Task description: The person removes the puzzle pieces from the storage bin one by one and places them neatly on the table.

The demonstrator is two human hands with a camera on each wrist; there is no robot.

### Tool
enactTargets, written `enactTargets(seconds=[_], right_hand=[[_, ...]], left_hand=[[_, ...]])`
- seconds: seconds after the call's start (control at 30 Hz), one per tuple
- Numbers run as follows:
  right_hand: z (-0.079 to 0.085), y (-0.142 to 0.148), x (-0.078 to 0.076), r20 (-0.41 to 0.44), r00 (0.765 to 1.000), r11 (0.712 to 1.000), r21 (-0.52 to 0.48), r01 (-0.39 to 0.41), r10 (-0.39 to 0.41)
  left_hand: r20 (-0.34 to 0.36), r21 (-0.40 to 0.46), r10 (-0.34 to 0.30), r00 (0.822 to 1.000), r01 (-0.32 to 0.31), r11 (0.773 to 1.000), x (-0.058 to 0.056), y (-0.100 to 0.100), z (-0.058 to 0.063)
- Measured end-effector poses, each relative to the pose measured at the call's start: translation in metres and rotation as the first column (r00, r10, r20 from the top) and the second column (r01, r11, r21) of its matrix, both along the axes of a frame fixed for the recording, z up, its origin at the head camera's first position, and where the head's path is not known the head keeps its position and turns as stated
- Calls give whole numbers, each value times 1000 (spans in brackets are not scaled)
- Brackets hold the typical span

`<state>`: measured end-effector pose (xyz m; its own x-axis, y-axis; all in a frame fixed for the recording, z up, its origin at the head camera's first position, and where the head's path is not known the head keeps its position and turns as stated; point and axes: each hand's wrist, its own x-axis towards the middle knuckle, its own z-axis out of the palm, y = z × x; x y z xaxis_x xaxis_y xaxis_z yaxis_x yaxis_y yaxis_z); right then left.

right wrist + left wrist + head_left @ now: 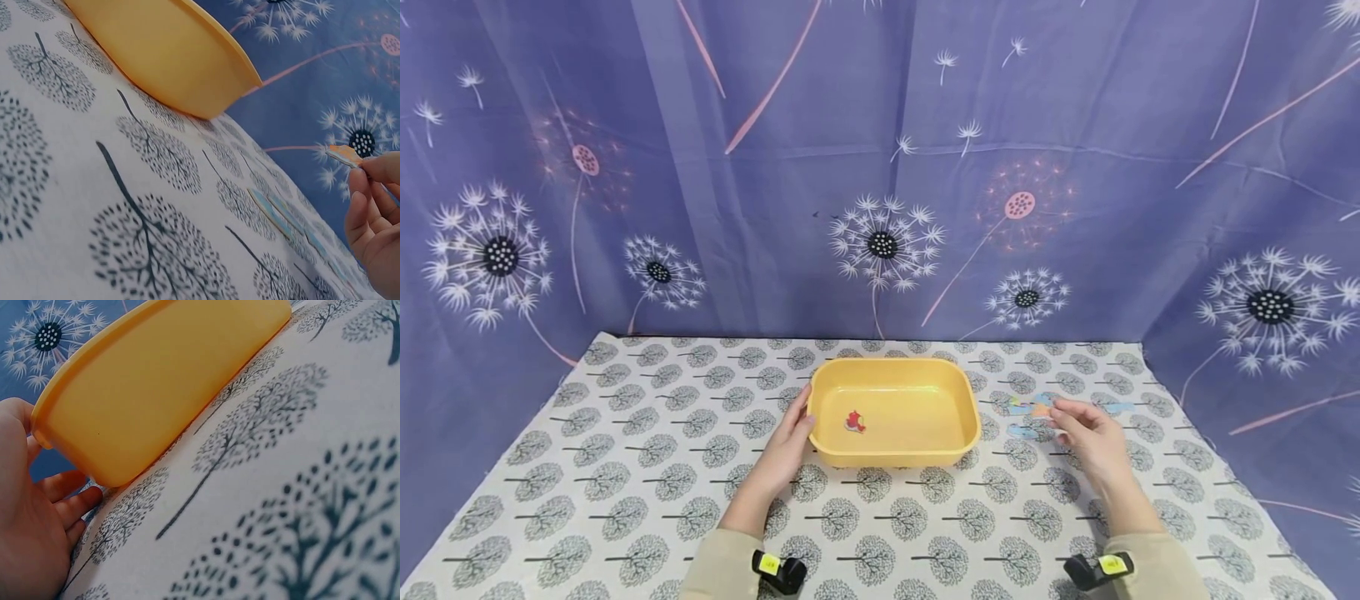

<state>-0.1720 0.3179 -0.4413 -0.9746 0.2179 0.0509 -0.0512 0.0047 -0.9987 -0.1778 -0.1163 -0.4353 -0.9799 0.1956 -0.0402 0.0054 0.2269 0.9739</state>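
My left hand (787,442) holds the left end of a yellow plastic basin (895,457). In the left wrist view, a digit meets the basin's rim (39,434) and other fingers (81,501) lie by its bottom corner. A small red flat cutout (854,422) lies inside the basin, toward its left. Right of the basin, my right hand (1093,442) pinches a small flat orange piece (345,154) between thumb and fingertips, raised above the cloth. Several light-blue flat pieces (1022,432) lie on the cloth beneath and around that hand.
A white cloth (662,517) with grey tree prints covers the table. Purple curtains (775,208) with dandelion prints stand behind and at both sides. Black wrist cameras (784,575) sit on both sleeves.
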Motion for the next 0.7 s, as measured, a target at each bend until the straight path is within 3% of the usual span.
enactTargets(seconds=[0.17,0.33,0.7], right_hand=[[-3,7,3,37,999,999,16,38,-39],[-10,14,5,35,998,998,-36,50,-48],[-27,20,0,82,989,990,-55,132,-127]], left_hand=[[-2,16,6,1000,-6,1000,-10,-2,-20],[-27,4,13,1000,-13,1000,-17,-3,-37],[-37,-36,13,999,-14,999,-18,-5,-37]])
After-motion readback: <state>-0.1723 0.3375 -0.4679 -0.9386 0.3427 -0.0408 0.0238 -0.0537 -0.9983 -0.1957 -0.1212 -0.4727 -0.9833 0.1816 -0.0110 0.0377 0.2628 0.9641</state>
